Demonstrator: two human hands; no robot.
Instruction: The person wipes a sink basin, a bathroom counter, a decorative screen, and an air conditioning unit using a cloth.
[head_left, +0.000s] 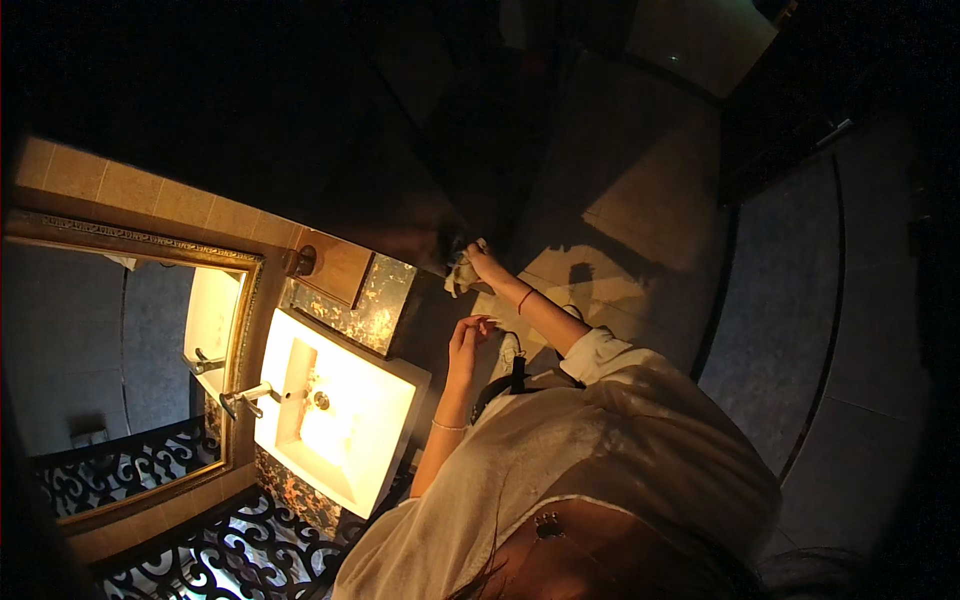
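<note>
A pale crumpled cloth (459, 279) is gripped in my right hand (478, 259), at the end of my outstretched right arm. That hand is at the near end of a dark panel (390, 232), and shadow hides whether the cloth touches it. My left hand (471, 331) hangs in the air in front of my body, its fingers loosely curled. I see nothing held in it. To the left of that hand stands a brightly lit white washbasin (409, 409) with a metal tap (251, 396).
A wooden box (334, 266) sits on the mottled stone counter (386, 300) beside the basin. Behind the basin hangs a gilt-framed mirror (150, 337). Black scrollwork (255, 540) lies at the lower left. My shoe (509, 349) rests on the tiled floor (630, 225).
</note>
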